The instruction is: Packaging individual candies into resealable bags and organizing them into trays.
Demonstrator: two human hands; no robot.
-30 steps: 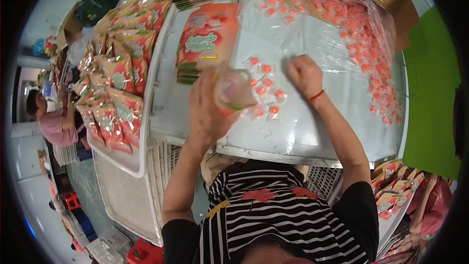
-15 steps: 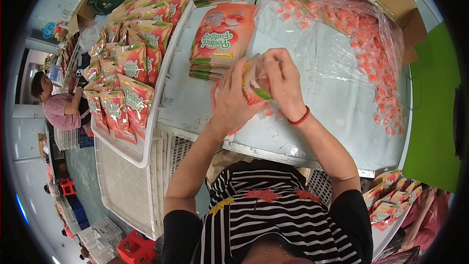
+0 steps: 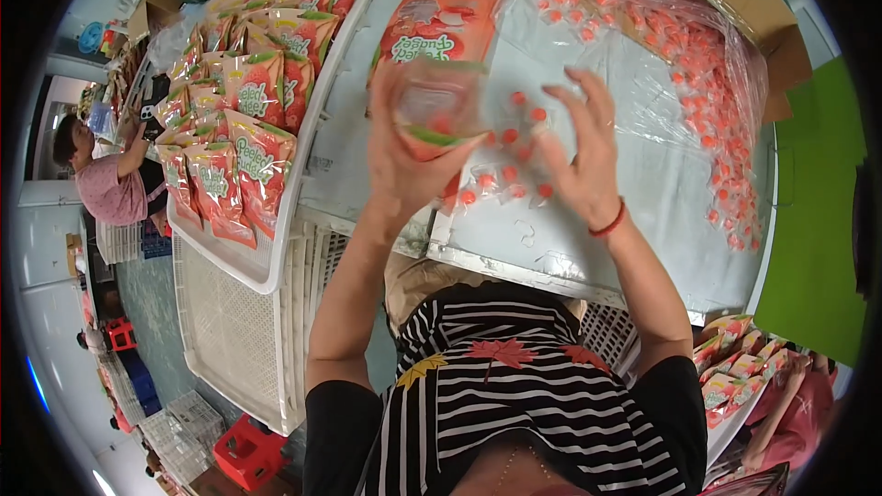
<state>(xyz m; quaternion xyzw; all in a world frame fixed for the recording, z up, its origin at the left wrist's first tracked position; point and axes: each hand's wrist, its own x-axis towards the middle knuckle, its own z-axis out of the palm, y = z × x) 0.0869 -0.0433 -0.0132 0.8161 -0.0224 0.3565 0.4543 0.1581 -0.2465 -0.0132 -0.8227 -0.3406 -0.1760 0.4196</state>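
Note:
My left hand (image 3: 401, 165) grips a candy pouch (image 3: 424, 140), red with a green edge, its mouth spread wide and some red pieces visible inside. The pouch is smeared by motion. To its right, over the table, my right hand (image 3: 585, 161) is held up with fingers apart and nothing in it. Between the hands and just below them lie several small wrapped red candies (image 3: 510, 174) on the pale tabletop. Behind my left hand rests a stack of flat red pouches (image 3: 450, 23), partly hidden by the hand.
On the left stands a white tray (image 3: 276, 266) packed with filled pouches (image 3: 260, 83). A long heap of wrapped candies (image 3: 689, 83) under clear plastic runs along the right, beside a cardboard box (image 3: 781, 46). Another person (image 3: 115, 170) stands far left.
The right hand has let go of the pouch and moved right, its fingers spreading. The left hand has shifted slightly left with the pouch, whose mouth now gapes. More loose candies show between the hands.

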